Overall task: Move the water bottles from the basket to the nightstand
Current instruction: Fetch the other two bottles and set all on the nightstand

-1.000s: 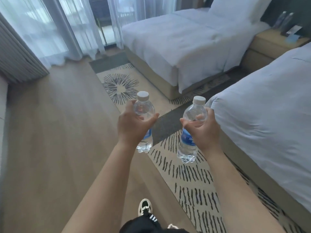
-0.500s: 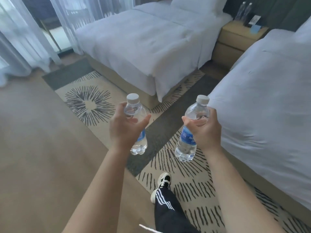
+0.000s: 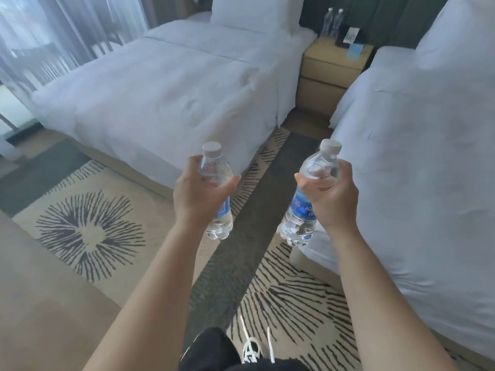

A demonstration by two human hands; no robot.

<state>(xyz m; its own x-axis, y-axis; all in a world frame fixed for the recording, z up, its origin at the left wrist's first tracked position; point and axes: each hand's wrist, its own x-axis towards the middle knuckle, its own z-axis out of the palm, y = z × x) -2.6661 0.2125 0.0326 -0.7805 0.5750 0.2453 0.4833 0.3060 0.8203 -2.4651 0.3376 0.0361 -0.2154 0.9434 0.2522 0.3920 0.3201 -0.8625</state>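
Observation:
My left hand (image 3: 197,195) is closed around a clear water bottle (image 3: 215,172) with a white cap and blue label, held upright. My right hand (image 3: 333,199) grips a second water bottle (image 3: 302,212) of the same kind, tilted slightly right at the top. Both are held at chest height over the rug. The wooden nightstand (image 3: 328,68) stands far ahead between the two beds. Two more bottles (image 3: 333,21) stand at its back, beside a small card stand (image 3: 351,37) and a blue card (image 3: 355,50). The basket is out of view.
A white bed (image 3: 160,87) lies to the left and another white bed (image 3: 423,145) to the right, with a narrow aisle of dark patterned rug (image 3: 267,199) between them. Sheer curtains (image 3: 53,36) hang at far left. My leg and shoe (image 3: 251,349) show below.
The view has swung right and forward, so the nightstand and the aisle now sit nearer the centre. Both hands still carry their bottles in the same grip.

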